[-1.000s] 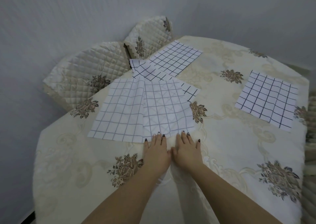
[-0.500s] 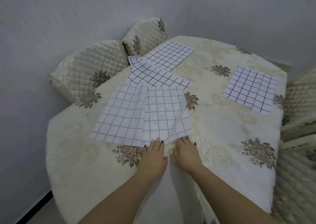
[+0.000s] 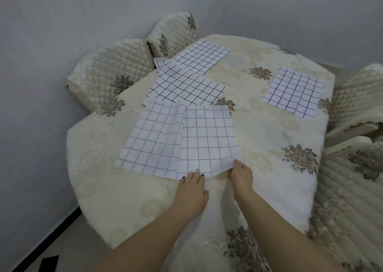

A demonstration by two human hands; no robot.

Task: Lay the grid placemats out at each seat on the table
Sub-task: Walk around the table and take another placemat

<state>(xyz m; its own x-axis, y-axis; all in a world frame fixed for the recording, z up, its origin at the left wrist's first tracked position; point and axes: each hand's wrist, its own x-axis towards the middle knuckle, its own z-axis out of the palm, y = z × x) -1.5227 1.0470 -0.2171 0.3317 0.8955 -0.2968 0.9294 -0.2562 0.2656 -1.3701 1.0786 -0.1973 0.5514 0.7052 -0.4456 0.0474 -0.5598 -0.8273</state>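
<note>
Grey walls close in behind a round table under a cream floral-embroidered tablecloth [image 3: 145, 188], with quilted cream chair covers [image 3: 112, 68] ringing its far side. Five white grid-printed placemats are out. Taking the nearest placemat [image 3: 209, 141] as the landmark: a second paler mat [image 3: 151, 141] lies to its left with its edge tucked beneath, a dark-lined mat [image 3: 186, 87] sits just beyond it, another [image 3: 201, 56] lies farther back overlapping that one's far corner, and one [image 3: 294, 92] lies well apart to the right, alone near a chair.

At the landmark's near edge, the left hand [image 3: 191, 190] rests flat, fingers spread and fingertips [image 3: 196, 171] pressing the hem. The right hand [image 3: 241, 175] looks pinched on the lifted near-right corner, though its fingers are hidden beneath the cloth.

This step seems to be separating the overlapped mats. To do it well, pin the neighbour, not the mat being moved. Slide the landmark out low and flat so thin fabric does not crease. Then square its edge to the table rim before a chair.
</note>
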